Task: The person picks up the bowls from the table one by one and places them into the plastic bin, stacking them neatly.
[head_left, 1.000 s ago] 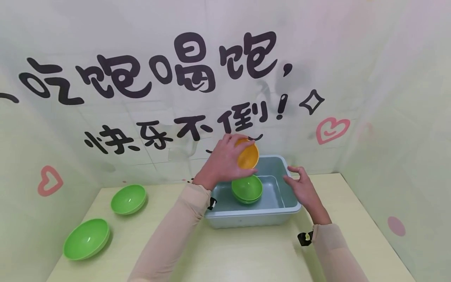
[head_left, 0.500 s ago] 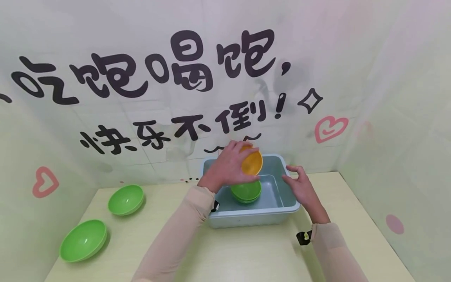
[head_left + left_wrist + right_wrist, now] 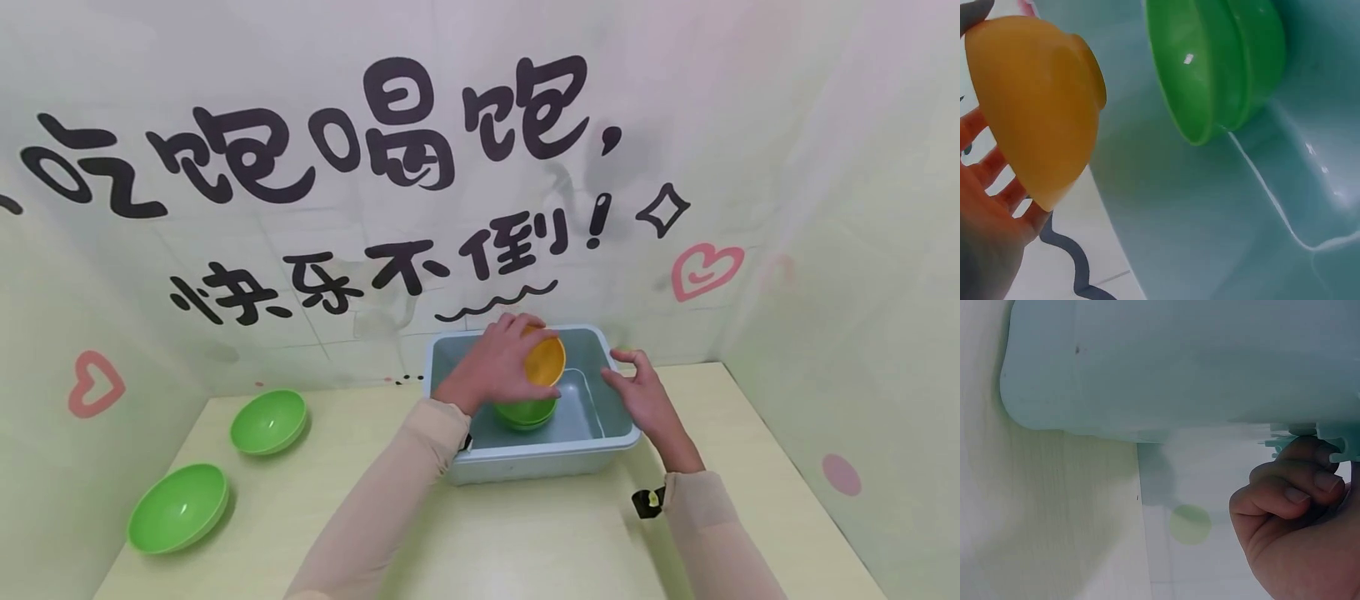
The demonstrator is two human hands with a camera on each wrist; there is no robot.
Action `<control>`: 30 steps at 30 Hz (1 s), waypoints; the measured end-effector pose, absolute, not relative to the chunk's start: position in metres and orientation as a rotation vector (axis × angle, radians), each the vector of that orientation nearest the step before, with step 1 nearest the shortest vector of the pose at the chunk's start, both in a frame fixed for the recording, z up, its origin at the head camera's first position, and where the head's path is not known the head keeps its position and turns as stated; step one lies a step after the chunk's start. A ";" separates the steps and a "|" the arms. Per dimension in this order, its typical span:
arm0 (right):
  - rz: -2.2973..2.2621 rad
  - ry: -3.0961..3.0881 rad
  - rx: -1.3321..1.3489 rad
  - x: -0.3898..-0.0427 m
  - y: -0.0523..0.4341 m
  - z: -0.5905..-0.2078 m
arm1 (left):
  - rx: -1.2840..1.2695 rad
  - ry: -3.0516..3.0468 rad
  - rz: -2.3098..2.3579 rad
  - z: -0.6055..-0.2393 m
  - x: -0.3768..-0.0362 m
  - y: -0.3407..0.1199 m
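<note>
On the near left of the worktop [image 3: 525, 533] two green bowls [image 3: 177, 507] lie loose and well apart from the tub [image 3: 525, 454], not yet gathered. Farther on, the right hand [image 3: 645, 400] curls its fingers under the tub's right rim. The left hand [image 3: 498, 367] grips the orange bowl [image 3: 546, 361] over the stacked green bowls [image 3: 1222, 62] in the tub, not yet set down.

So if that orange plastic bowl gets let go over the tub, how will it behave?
The orange plastic bowl probably is light: the left hand holds it alone. Its glossy rounded wall looks slippery, and it may rock, or nest in the stacked green bowls.
</note>
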State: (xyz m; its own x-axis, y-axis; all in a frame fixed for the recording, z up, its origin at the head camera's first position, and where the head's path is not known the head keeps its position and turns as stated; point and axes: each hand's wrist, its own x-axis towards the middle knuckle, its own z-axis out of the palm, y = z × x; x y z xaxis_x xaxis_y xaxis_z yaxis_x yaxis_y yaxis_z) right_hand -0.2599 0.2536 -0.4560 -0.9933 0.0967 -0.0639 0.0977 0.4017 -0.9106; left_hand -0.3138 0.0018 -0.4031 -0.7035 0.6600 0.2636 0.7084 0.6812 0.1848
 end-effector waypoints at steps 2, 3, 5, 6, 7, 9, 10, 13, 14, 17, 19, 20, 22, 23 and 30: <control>-1.699 2.636 0.184 -0.260 0.253 -0.456 | -1.121 -2.736 -0.376 -0.405 -0.314 0.003; -1.692 2.641 0.187 -0.260 0.253 -0.456 | -1.126 -2.744 -0.369 -0.406 -0.315 0.003; -1.685 2.644 0.190 -0.259 0.253 -0.456 | -1.141 -2.756 -0.362 -0.408 -0.315 0.004; -1.681 2.646 0.192 -0.259 0.253 -0.456 | -1.150 -2.762 -0.363 -0.409 -0.315 0.004; -1.683 2.645 0.194 -0.259 0.253 -0.456 | -1.160 -2.770 -0.361 -0.410 -0.315 0.004; -1.689 2.642 0.195 -0.259 0.253 -0.456 | -1.179 -2.790 -0.366 -0.411 -0.315 0.004; -1.693 2.640 0.194 -0.259 0.253 -0.456 | -1.186 -2.799 -0.365 -0.412 -0.315 0.004; -1.699 2.643 0.190 -0.260 0.252 -0.456 | -1.207 -2.827 -0.358 -0.414 -0.315 0.004; -1.697 2.645 0.190 -0.260 0.252 -0.456 | -1.216 -2.833 -0.354 -0.415 -0.316 0.004; -1.691 2.652 0.192 -0.259 0.252 -0.456 | -1.241 -2.847 -0.329 -0.416 -0.317 0.005; -1.696 2.645 0.195 -0.259 0.253 -0.456 | -1.252 -2.859 -0.309 -0.418 -0.318 0.006; -1.700 2.643 0.193 -0.259 0.253 -0.456 | -1.255 -2.870 -0.308 -0.419 -0.318 0.006; -1.710 2.637 0.190 -0.259 0.253 -0.456 | -1.260 -2.897 -0.288 -0.421 -0.318 0.007; -1.716 2.634 0.190 -0.259 0.253 -0.456 | -1.262 -2.911 -0.273 -0.422 -0.319 0.007; -1.724 2.635 0.190 -0.259 0.252 -0.456 | -1.312 -2.945 -0.184 -0.426 -0.320 0.007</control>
State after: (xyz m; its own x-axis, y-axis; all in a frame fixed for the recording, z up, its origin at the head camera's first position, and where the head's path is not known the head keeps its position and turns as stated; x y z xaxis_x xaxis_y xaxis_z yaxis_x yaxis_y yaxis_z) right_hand -0.2588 0.2518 -0.4559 -0.9927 0.1076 -0.0552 0.0937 0.3953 -0.9138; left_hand -0.3200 0.0075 -0.4261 -0.6665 0.7447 -0.0336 0.7347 0.6639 0.1394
